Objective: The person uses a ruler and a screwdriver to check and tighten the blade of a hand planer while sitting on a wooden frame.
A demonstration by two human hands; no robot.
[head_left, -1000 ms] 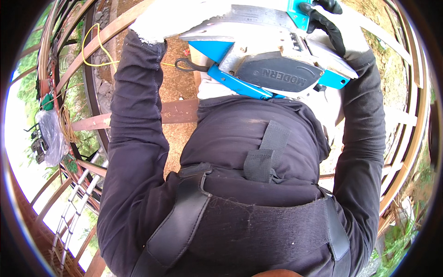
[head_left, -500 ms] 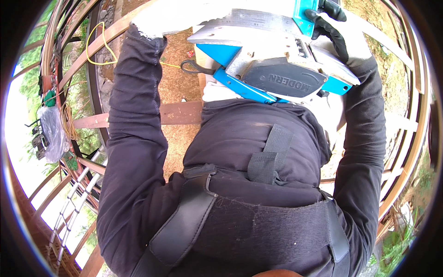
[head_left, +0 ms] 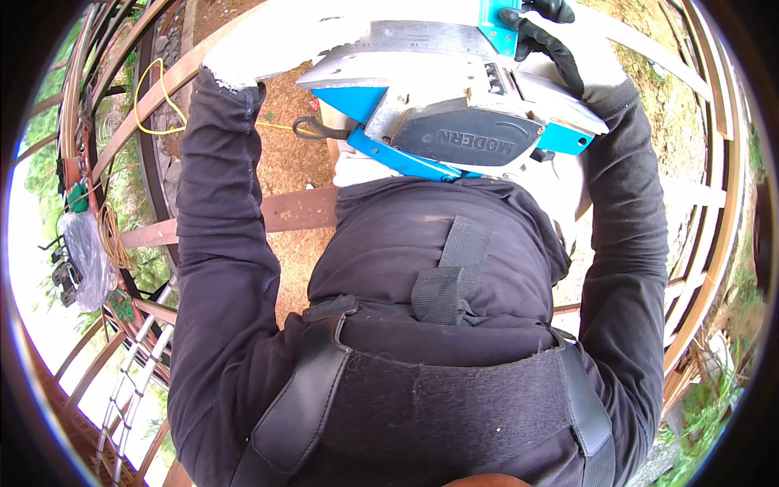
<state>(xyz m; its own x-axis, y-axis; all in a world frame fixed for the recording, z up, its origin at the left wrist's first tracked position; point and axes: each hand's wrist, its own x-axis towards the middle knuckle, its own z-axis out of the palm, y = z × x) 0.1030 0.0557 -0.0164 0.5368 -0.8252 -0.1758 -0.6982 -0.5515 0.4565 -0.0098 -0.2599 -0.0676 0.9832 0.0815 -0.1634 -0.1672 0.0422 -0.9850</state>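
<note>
Through the head view, from my remote post, I saw a blue-and-grey planer [head_left: 450,134] just in front of the wearer's waist, over pale cloth — its long dark side cover facing the camera. The gloved right hand [head_left: 586,50], its black-coated fingers [head_left: 560,61] bent, pinched the blue end of a metal rule [head_left: 426,36] by the planer's far edge. The white-gloved left hand [head_left: 280,45] was at the rule's other end, but glare washed out its fingers and I could not tell whether they gripped. A dark loop [head_left: 320,128] stuck out at the planer's left, near a yellow cord [head_left: 180,119]. Farther left — well apart from both hands — hung a clear plastic bag [head_left: 85,252].
</note>
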